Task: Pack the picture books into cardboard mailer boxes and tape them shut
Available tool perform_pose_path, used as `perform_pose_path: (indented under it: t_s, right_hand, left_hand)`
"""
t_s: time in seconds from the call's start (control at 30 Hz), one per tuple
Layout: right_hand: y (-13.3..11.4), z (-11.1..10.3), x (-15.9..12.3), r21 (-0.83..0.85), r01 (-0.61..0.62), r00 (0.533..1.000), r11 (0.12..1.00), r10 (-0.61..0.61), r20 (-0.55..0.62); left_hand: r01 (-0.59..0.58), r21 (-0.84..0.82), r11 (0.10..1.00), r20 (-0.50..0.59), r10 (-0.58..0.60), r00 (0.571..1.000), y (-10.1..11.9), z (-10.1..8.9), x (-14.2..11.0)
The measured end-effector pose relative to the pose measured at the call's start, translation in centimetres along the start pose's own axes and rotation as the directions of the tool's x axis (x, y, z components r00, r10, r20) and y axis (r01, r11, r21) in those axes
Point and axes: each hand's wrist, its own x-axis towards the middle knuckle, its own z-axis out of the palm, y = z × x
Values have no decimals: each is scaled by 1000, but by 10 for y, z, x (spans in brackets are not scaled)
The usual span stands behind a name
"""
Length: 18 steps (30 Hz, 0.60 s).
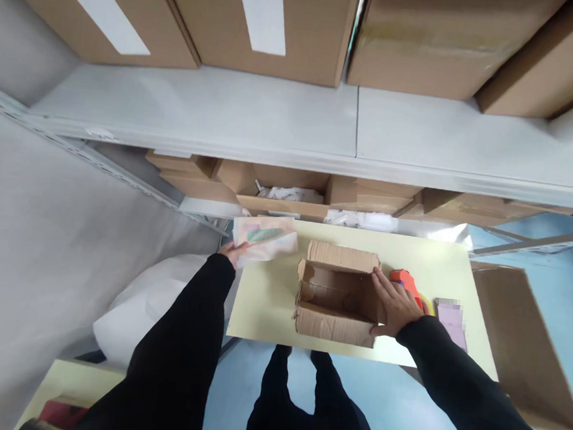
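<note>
My left hand [234, 253] pinches the lower left corner of a translucent plastic packet [267, 240], pale pink with a green patch, above the table's back left corner. A small open cardboard box [335, 328] sits on the pale yellow table [263, 307], its long flaps folded outward. Nothing shows inside the part of the box I can see. My right hand [395, 306] grips the box's right end, fingers towards the back corner and thumb at the front. Just behind that hand lies a red tape dispenser [406, 281], partly covered by it.
A purple pad-like item [451, 323] lies at the table's right. A large open carton [525, 350] stands on the floor beyond. Overhead, a grey shelf [225, 112] carries big cartons; under it is a box of white material [291, 194]. A white sack [153, 297] stands left.
</note>
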Motion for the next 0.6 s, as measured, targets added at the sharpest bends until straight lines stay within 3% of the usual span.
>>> perform_pose_path:
  t_s: [0.2,0.33,0.47,0.6]
  right_hand:
    - [-7,-3,1,56,-18,1000,998,19,-11]
    - [-11,-11,2,75,-34,998,997,31,47]
    - [-11,-16,4,103,-40,992,994,27,127]
    - [-6,-17,5,134,-34,986,990,11,166]
  left_hand:
    - [-110,-100,989,57,116,992,52,-14,-80]
    - [-121,-88,989,155,134,979,68,15,-149]
    - [-84,-81,993,252,102,962,46,70,-192]
    - [-36,-65,997,284,53,957,5,113,-198]
